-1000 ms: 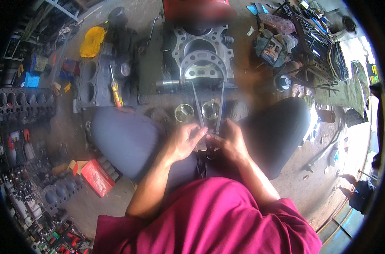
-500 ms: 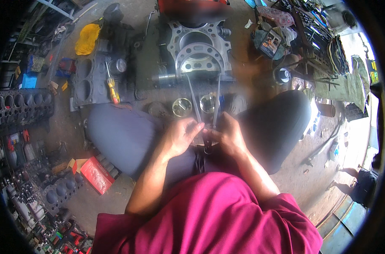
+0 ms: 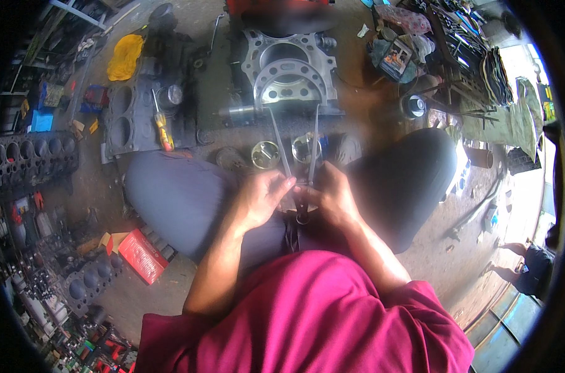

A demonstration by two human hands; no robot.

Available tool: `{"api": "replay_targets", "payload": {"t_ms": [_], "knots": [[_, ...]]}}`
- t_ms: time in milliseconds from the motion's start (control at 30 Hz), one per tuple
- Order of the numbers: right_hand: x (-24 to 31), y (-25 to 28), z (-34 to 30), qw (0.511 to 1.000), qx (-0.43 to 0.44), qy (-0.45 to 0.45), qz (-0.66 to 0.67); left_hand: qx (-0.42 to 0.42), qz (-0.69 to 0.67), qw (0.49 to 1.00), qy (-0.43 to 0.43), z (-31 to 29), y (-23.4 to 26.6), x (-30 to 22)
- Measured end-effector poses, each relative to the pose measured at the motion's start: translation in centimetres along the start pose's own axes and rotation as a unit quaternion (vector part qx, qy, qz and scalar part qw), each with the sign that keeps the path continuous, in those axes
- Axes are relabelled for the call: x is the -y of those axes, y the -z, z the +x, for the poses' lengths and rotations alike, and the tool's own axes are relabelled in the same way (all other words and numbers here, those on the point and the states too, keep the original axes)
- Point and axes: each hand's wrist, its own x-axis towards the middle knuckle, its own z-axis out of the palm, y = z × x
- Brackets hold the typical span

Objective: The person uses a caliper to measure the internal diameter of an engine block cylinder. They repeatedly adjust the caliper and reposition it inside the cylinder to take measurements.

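A long two-legged metal spring caliper (image 3: 278, 137) points away from me, its legs spreading toward their far tips. My left hand (image 3: 259, 198) pinches it near the hinge end, thumb and fingers on the left side. On the other side, my right hand (image 3: 336, 198) closes its fingers around the same part. A dark ring-shaped end shows just below my fingers. Both tips reach the near edge of a silver engine block (image 3: 328, 65) with a large round bore; whether they touch it I cannot tell. A curved silver plate with holes (image 3: 293, 67) lies across the block.
Two round hollow metal parts (image 3: 265, 155) lie between my shoes (image 3: 349, 149). At left are a dark engine block (image 3: 122, 102), a yellow-handled screwdriver (image 3: 164, 132), a yellow cloth (image 3: 126, 57) and a red box (image 3: 142, 256). A tool rack (image 3: 456, 81) stands at far right.
The caliper's tips have shifted slightly left and look a little farther apart. My hands keep the same hold, and the whole view has moved slightly.
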Motion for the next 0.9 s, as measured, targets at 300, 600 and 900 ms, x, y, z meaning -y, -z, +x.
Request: {"api": "replay_targets", "payload": {"t_ms": [300,600,900], "knots": [[-0.19,0.02,0.15,1.000,0.006,0.013,-0.008,0.000,0.004,1.000,0.008,0.08,0.05,-0.35],[-0.20,-0.11,-0.05,1.000,-0.002,0.019,-0.009,0.001,0.002,1.000,0.005,-0.21,0.14,-0.96],[-0.33,-0.03,-0.01,1.000,-0.011,0.012,-0.018,0.003,0.003,1.000,0.000,-0.17,0.19,-0.71]]}}
